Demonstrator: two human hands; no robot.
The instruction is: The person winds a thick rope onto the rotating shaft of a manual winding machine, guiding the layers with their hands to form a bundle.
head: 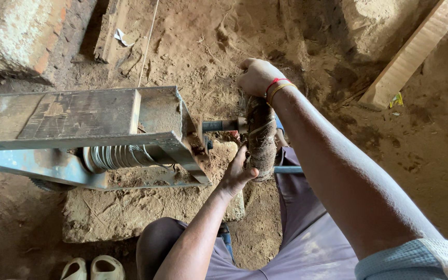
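A cloth-wrapped crank wheel (260,136) sits on a metal shaft (223,125) that sticks out of a grey steel frame (94,116). My right hand (256,75), with red and yellow threads at the wrist, grips the top of the wheel. My left hand (238,170) holds its lower rim from below. Inside the frame, a spool of wound wire (117,155) lies on the shaft's line. A thin metal rod (288,169) pokes out beside the wheel, over my lap.
The frame rests on a rough stone slab (130,212) on sandy ground. A brick block (24,36) lies top left, a wooden plank (416,52) top right. Pale sandals (93,268) sit at the bottom left. A thin string (149,41) runs across the dirt.
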